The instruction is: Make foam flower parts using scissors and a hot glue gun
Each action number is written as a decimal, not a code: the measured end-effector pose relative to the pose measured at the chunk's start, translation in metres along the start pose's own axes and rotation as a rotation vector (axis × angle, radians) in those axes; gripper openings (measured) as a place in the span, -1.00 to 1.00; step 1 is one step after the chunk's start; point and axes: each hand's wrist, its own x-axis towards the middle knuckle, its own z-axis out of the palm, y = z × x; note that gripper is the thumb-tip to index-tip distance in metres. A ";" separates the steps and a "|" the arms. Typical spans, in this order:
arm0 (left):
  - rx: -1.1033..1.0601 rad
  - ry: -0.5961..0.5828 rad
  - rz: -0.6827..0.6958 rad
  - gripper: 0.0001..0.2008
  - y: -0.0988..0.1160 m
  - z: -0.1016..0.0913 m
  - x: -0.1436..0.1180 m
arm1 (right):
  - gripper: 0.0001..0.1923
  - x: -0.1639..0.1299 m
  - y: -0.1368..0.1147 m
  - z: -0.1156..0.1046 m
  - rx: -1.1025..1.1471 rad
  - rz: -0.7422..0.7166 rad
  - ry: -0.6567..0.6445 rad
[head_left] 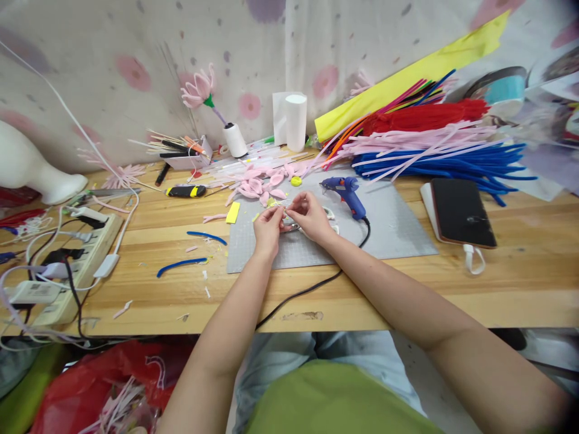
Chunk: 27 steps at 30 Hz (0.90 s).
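both hands pinch a small pale craft piece [281,205] over the grey mat [398,226].
we hold left hand [268,228] and right hand [308,216] grips pressed close and steady, clear of the glue gun [344,191].

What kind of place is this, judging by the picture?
Probably a home craft workbench: piles of coloured pipe cleaners, a blue glue gun on a grey cutting mat, and a finished pink flower.

Craft bench against a draped wall

A pale curtain [136,54] with pink and purple blotches hangs behind a wooden table [407,289]. A grey mat [398,223] lies on the table's middle, a power strip [76,265] with white and black cords at its left end. Under the front edge, left, sits a red bag [90,386]. Light is even and soft.
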 end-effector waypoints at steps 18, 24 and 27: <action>0.070 0.009 0.017 -0.83 -0.005 -0.001 0.000 | -0.63 0.004 0.001 0.001 0.092 0.109 0.089; 0.045 0.012 0.008 -0.78 -0.001 0.001 -0.002 | -0.62 0.004 -0.003 0.001 0.145 0.148 0.097; 0.046 0.015 0.023 -0.77 -0.003 0.001 -0.001 | -0.63 0.004 -0.003 0.001 0.143 0.149 0.086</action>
